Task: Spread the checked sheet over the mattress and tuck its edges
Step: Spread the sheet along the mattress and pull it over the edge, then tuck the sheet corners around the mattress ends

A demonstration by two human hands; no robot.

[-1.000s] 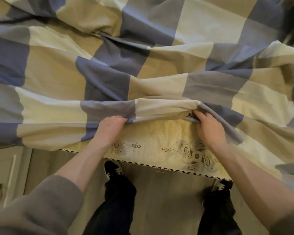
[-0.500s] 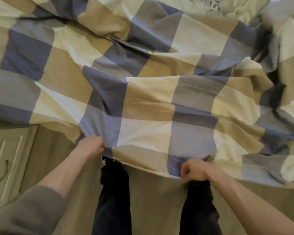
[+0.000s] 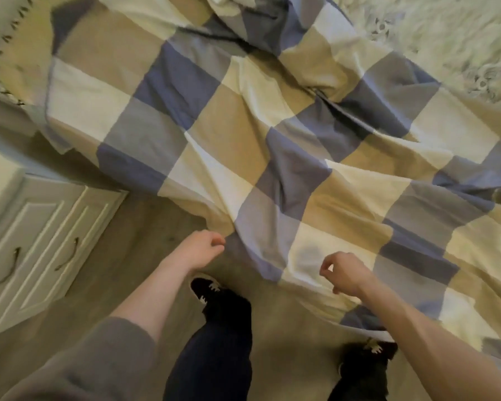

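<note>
The checked sheet (image 3: pixel 272 146), in blue, tan and cream squares, lies rumpled across the mattress and hangs over the near side towards the floor. Bare patterned mattress (image 3: pixel 446 39) shows at the top right, and a corner of it with dark trim shows at the top left. My left hand (image 3: pixel 200 251) hovers just left of the sheet's hanging edge, fingers loosely curled, with no cloth visible between them. My right hand (image 3: pixel 346 273) hangs in front of the sheet's lower edge. Its thumb and forefinger are apart and hold nothing.
A white cabinet (image 3: pixel 41 227) with dark handles stands on the left, close to the bed. Wood-look floor (image 3: pixel 145 256) runs between the cabinet and the bed. My dark trouser legs and shoes (image 3: pixel 206 287) are below, and the right foot is partly under the sheet's edge.
Both hands gripped the sheet's edge and pulled it down over the mattress side, then let it go. The view has swung left, so more of the cabinet and the bare mattress shows.
</note>
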